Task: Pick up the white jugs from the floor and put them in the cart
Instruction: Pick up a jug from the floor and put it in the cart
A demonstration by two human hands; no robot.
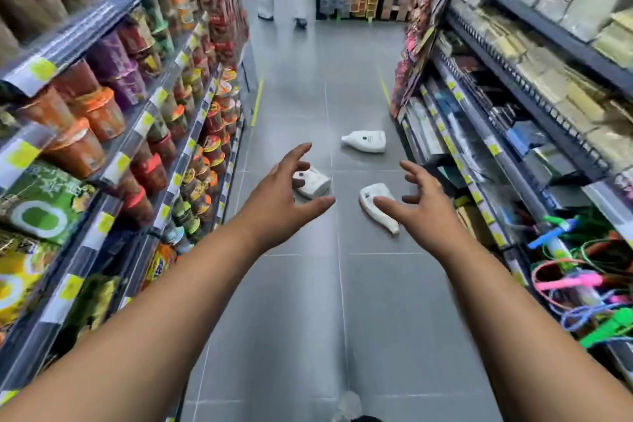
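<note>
Floor: grey tiled aisle floor between stocked shelves; no cart in view.
Hands: left hand and right hand both spread, fingers loosely curved, holding nothing, reaching toward the two nearer jugs.
Jugs: three white plastic jugs lying on their sides, apart from each other: far jug, left jug, right jug.
Handling: likely stiff, smooth-walled, weighty if full; best gripped round the narrow neck end.

left jug: part-hidden by left hand | shelf goods: blurred
</note>
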